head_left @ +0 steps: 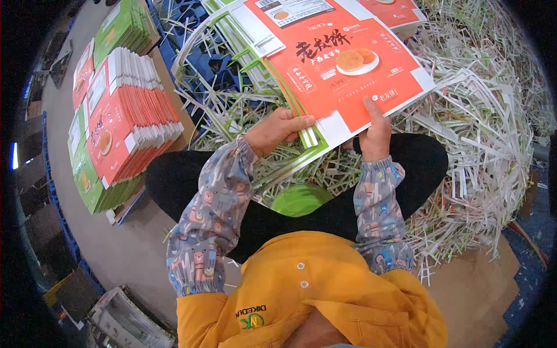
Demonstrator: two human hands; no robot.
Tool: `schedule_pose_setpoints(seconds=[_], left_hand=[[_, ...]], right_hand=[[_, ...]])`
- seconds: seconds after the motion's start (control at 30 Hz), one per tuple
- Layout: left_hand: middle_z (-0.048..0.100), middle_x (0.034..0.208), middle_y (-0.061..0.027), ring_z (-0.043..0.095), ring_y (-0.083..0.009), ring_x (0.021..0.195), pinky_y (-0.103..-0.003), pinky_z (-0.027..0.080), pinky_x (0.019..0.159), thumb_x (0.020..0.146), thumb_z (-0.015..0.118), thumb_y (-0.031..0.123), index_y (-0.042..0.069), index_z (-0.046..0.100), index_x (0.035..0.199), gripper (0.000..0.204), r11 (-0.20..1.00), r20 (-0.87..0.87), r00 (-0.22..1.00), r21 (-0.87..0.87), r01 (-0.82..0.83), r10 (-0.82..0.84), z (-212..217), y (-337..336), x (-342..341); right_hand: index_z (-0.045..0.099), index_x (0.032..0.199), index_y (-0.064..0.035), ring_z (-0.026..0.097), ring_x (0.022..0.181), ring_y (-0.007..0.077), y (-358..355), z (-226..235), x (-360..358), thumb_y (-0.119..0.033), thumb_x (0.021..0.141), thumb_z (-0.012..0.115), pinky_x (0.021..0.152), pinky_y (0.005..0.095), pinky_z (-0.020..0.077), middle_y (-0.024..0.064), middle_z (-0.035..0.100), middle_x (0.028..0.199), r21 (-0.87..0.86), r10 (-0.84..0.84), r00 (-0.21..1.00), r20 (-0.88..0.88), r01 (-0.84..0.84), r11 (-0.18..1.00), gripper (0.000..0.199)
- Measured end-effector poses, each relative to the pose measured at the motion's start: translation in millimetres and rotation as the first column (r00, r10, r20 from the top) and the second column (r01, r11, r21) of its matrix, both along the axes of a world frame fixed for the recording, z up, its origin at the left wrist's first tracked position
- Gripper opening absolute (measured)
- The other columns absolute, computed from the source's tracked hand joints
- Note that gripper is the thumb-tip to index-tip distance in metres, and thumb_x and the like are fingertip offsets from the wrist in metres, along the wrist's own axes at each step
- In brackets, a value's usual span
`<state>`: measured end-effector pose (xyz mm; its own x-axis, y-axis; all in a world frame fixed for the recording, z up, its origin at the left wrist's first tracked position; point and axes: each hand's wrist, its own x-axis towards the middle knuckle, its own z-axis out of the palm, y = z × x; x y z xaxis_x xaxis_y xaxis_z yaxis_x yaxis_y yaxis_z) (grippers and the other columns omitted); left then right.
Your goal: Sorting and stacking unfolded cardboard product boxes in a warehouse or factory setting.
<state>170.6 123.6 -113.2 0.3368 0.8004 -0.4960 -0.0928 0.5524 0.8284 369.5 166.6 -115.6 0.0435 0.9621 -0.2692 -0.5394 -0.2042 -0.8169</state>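
Although the red carton sheet (pixel 347 82), printed w/ round cakes, lies just beyond the L hand (pixel 277 131) and R hand (pixel 376 132), its far end is cut off by the upper frame; no. of layers under it can't be told. R hand: thumb flat on the near edge of the sheet, fingers hidden beneath, i.e. clamped on it. L hand: thumb & fingers together on the green-edged layers (pixel 295 104) along the sheet's L side; whether these are joined to the sheet is unclear. Beyond the grip to the R, a second red piece (pixel 400 16) is partly covered and cut off. Beyond the L hand, shredded paper (pixel 476 145) half hides a blue slatted base (pixel 217 68); the same shreds heap up R of the R hand. Nearer than the grip, btwn the black-trousered legs (pixel 180 180), sits a green rounded thing (pixel 301 200), mostly covered, kind uncertain. Well L of the L hand stand a red carton stack (pixel 136 119) & green carton stacks (pixel 78 139), their lower parts partly hidden. Nearest the wearer: patterned sleeves (pixel 214 203) & orange top (pixel 325 272). Far lower L, a pale ribbed object (pixel 127 325) is cut off, hard to identify; the dark rim obscures the rest.
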Motion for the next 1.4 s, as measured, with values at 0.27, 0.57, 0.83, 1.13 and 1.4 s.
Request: schedule_pose_setpoints(seconds=[0.27,0.57,0.83,1.13,1.4], left_hand=[[0.048,0.064,0.0061,0.037,-0.0031,0.052,-0.019,0.027,0.045,0.081,0.055,0.029,0.004,0.061,0.089,0.026,0.99,-0.061,0.998,0.137,0.019,-0.01,-6,-3,-2],[0.053,0.073,0.0078,0.041,-0.0026,0.058,-0.019,0.031,0.05,0.081,0.055,0.033,0.005,0.058,0.098,0.033,0.999,-0.027,1.0,-0.03,-0.016,0.015,13,-11,4],[0.054,0.105,-0.0026,0.049,-0.0155,0.099,-0.031,0.036,0.087,0.079,0.057,0.034,0.004,0.051,0.108,0.042,0.904,0.338,0.838,-0.178,-0.389,0.427,-16,-2,6],[0.061,0.089,-0.0074,0.06,-0.0173,0.074,-0.03,0.052,0.065,0.072,0.063,0.011,0.0,0.052,0.101,0.032,0.806,0.332,0.737,-0.184,-0.562,0.589,-44,1,17],[0.057,0.103,-0.0083,0.057,-0.0182,0.088,-0.031,0.045,0.08,0.074,0.063,0.018,0.002,0.049,0.108,0.04,0.739,0.354,0.65,-0.268,-0.618,0.672,-42,-14,0]], right_hand=[[0.045,0.105,0.0033,0.056,0.086,0.0198,0,4,-4,-0.005,0.076,0.057,0.074,0.0309,0.0472,0.01,0.054,0.098,-0.014,-0.022,0.999,-0.03,0.021,1.0,0.032],[0.044,0.108,0.0018,0.054,0.091,0.0195,3,-4,1,-0.007,0.077,0.057,0.077,0.032,0.0458,0.0106,0.052,0.103,-0.006,0.044,0.999,-0.03,-0.045,0.999,0.035],[0.046,0.106,0.0015,0.055,0.089,0.0187,2,-16,-1,-0.007,0.076,0.058,0.077,0.0306,0.0454,0.0096,0.054,0.1,-0.01,0.105,0.994,-0.007,-0.105,0.994,0.034],[0.036,0.113,-0.0011,0.051,0.092,0.0167,32,-34,20,-0.018,0.083,0.053,0.074,0.0307,0.0444,0.0081,0.049,0.105,0.17,-0.254,0.96,0.114,0.233,0.957,0.038],[0.051,0.096,-0.0001,0.055,0.073,0.0155,81,-37,60,-0.028,0.086,0.047,0.063,0.0288,0.0441,0.0073,0.056,0.086,0.155,-0.412,0.792,0.451,0.385,0.91,0.03]])
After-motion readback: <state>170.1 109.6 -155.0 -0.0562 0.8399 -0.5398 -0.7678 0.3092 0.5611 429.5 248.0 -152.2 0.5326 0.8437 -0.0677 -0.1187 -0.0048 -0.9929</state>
